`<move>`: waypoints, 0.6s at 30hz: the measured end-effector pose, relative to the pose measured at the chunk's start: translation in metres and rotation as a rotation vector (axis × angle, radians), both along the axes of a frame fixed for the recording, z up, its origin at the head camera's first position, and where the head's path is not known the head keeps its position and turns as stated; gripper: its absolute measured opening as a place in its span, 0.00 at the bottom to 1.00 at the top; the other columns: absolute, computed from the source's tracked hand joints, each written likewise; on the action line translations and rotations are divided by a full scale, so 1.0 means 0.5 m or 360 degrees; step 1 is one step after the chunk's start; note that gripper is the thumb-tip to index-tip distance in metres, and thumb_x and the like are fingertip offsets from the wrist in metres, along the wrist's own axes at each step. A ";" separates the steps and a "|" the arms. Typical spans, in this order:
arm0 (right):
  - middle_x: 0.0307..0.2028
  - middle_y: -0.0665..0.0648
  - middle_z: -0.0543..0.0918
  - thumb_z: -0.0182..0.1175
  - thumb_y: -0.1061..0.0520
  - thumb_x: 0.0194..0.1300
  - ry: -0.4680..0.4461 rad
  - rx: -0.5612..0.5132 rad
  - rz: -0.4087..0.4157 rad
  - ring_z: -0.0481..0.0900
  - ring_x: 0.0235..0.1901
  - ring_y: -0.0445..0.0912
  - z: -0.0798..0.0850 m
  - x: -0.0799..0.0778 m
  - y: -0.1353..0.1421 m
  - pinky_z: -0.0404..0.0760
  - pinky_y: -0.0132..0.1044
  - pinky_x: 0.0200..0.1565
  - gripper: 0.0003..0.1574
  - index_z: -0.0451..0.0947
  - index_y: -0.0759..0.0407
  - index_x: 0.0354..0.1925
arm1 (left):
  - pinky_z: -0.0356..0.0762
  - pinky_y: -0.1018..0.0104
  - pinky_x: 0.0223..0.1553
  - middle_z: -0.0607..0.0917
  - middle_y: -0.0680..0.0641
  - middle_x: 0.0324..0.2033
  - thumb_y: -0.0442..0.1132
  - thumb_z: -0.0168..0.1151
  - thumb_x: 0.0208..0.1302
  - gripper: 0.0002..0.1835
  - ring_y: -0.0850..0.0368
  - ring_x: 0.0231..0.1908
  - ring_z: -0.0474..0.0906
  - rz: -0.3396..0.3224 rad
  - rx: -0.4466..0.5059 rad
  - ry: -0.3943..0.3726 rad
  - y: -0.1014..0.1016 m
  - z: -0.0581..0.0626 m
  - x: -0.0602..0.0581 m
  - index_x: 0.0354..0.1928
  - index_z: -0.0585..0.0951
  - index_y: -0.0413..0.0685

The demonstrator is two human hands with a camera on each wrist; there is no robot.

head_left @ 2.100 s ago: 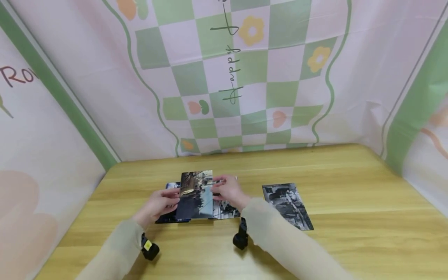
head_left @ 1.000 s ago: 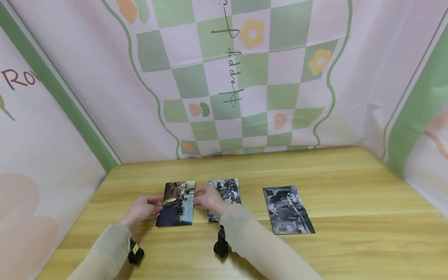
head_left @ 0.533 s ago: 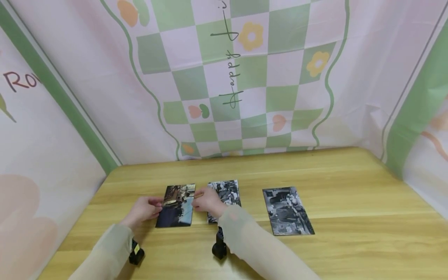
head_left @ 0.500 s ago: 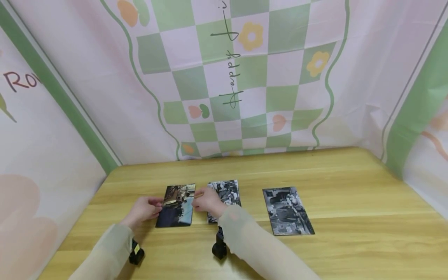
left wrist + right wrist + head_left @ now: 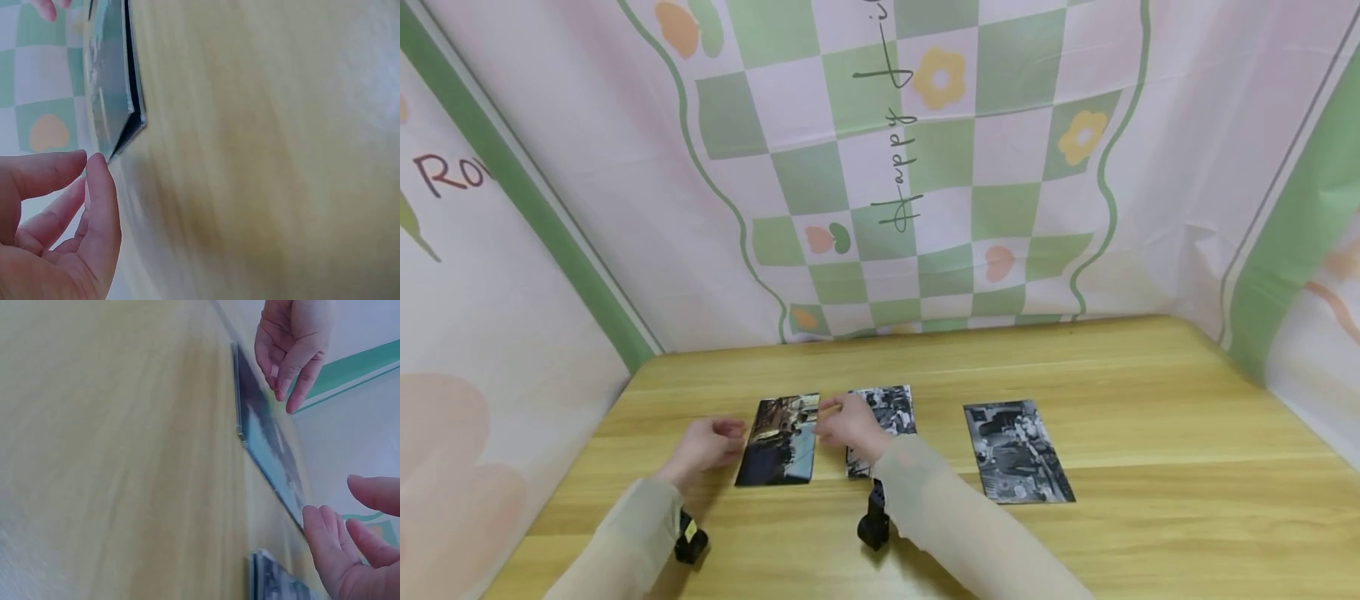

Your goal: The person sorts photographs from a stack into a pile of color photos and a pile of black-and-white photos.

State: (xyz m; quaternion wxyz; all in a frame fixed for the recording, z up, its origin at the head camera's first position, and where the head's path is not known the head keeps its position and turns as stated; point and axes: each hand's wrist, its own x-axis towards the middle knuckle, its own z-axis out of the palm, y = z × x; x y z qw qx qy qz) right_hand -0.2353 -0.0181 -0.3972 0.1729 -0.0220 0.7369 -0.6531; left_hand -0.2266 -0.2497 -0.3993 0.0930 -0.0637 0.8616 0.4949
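A colour photo card [image 5: 778,446] lies on the table at the left, on top of another card whose edge shows below it in the left wrist view. My left hand [image 5: 703,446] is just off its left edge, thumb and fingertips close together with nothing between them. At the opposite edge, my right hand [image 5: 853,427] has its fingertips right by the card, the thumb spread apart from the fingers in the right wrist view. Under that hand and wrist is a black-and-white photo card [image 5: 893,412], partly hidden; its edge looks layered in the right wrist view.
Another black-and-white photo card [image 5: 1018,454] lies slightly turned on the wooden table [image 5: 1150,433] to the right. A printed cloth [image 5: 940,150] with green checks hangs behind the table's far edge, and cloth also hangs at both sides.
Both hands have carried the colour card left and down onto the dark card there, covering it. Since half a second ago, the fingers have let go and drawn slightly off its edges.
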 end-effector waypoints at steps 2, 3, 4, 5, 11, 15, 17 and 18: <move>0.46 0.68 0.79 0.61 0.69 0.59 0.0007 -0.0013 0.0010 0.82 0.41 0.56 0.006 -0.001 0.003 0.85 0.44 0.44 0.28 0.69 0.71 0.58 | 0.85 0.57 0.42 0.77 0.29 0.47 0.22 0.53 0.61 0.21 0.49 0.41 0.80 -0.0006 -0.0014 0.0004 0.000 0.003 -0.001 0.58 0.69 0.23; 0.47 0.68 0.79 0.60 0.69 0.59 0.0007 -0.0030 0.0013 0.82 0.42 0.55 0.009 0.000 0.005 0.85 0.45 0.44 0.28 0.68 0.71 0.58 | 0.85 0.57 0.43 0.76 0.28 0.49 0.22 0.52 0.62 0.21 0.47 0.42 0.80 -0.0016 -0.0017 0.0007 0.001 0.005 -0.001 0.58 0.69 0.24; 0.48 0.68 0.78 0.61 0.69 0.59 0.0012 -0.0034 0.0016 0.82 0.42 0.55 0.013 0.000 0.008 0.85 0.45 0.45 0.28 0.69 0.70 0.58 | 0.85 0.57 0.43 0.76 0.28 0.49 0.23 0.52 0.62 0.21 0.46 0.43 0.80 -0.0018 -0.0011 0.0011 0.003 0.008 -0.002 0.58 0.69 0.24; 0.48 0.68 0.78 0.61 0.69 0.60 0.0019 -0.0034 0.0020 0.81 0.42 0.54 0.017 0.001 0.010 0.85 0.45 0.45 0.27 0.69 0.70 0.58 | 0.84 0.58 0.44 0.76 0.27 0.51 0.23 0.52 0.63 0.21 0.46 0.44 0.80 -0.0020 -0.0013 0.0014 0.006 0.010 -0.001 0.59 0.69 0.25; 0.45 0.63 0.79 0.62 0.65 0.60 0.0077 0.0024 0.0045 0.80 0.43 0.53 0.043 0.010 0.037 0.84 0.45 0.46 0.26 0.71 0.67 0.56 | 0.84 0.63 0.44 0.74 0.26 0.52 0.23 0.52 0.64 0.22 0.50 0.44 0.79 -0.0063 0.0209 0.0020 0.039 0.029 0.011 0.60 0.67 0.24; 0.44 0.61 0.78 0.63 0.64 0.60 0.0114 0.0036 0.0070 0.79 0.45 0.56 0.062 0.015 0.061 0.84 0.46 0.47 0.25 0.71 0.64 0.56 | 0.83 0.63 0.47 0.76 0.33 0.50 0.25 0.53 0.65 0.22 0.53 0.44 0.78 -0.0082 0.0361 -0.0025 0.065 0.044 0.021 0.61 0.67 0.26; 0.44 0.61 0.78 0.62 0.64 0.61 0.0136 0.0014 0.0070 0.79 0.47 0.58 0.072 0.015 0.073 0.84 0.47 0.48 0.24 0.71 0.64 0.56 | 0.82 0.61 0.49 0.76 0.35 0.50 0.26 0.53 0.66 0.22 0.53 0.44 0.78 -0.0087 0.0380 -0.0034 0.078 0.053 0.023 0.61 0.67 0.28; 0.44 0.61 0.78 0.61 0.65 0.62 0.0143 -0.0001 0.0064 0.79 0.46 0.58 0.078 0.015 0.079 0.84 0.47 0.47 0.24 0.71 0.64 0.56 | 0.82 0.62 0.49 0.76 0.36 0.50 0.26 0.53 0.66 0.22 0.54 0.45 0.78 -0.0093 0.0384 -0.0031 0.084 0.058 0.024 0.62 0.67 0.29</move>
